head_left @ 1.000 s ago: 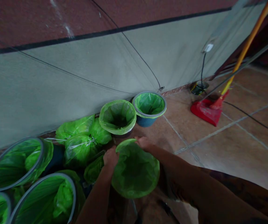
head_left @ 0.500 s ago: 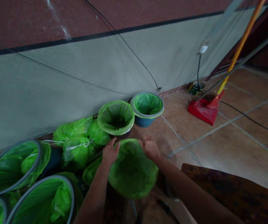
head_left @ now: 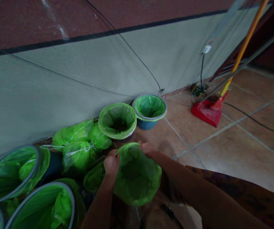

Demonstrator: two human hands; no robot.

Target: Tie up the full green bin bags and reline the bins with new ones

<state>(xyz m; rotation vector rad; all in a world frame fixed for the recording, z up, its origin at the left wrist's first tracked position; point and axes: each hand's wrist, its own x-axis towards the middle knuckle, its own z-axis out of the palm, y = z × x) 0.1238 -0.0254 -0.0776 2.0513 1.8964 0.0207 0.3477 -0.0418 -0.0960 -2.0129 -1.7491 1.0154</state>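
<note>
Close in front of me stands a bin lined with a green plastic bag, the bin liner [head_left: 137, 178], folded outward over the rim so that the bin's own wall is hidden. My left hand [head_left: 111, 162] is closed on the liner's edge at the left far side. My right hand [head_left: 147, 149] grips the far edge, its fingertips partly hidden behind the liner. Just beyond, another bin with a pale green liner [head_left: 117, 121] sits beside a blue bin [head_left: 148, 122] whose grey ring [head_left: 167, 109] lies over its green liner.
Tied green bags [head_left: 79, 149] with white strings lie by the wall. Several large lined bins with grey rings [head_left: 38, 168] stand at the left. A red dustpan [head_left: 206, 113], a broom with a yellow-orange handle [head_left: 237, 60] and a small can [head_left: 198, 89] are at the right.
My left hand has moved from an open-fingered touch to a closed grip on the liner's edge. My right hand has shifted slightly left along the far edge.
</note>
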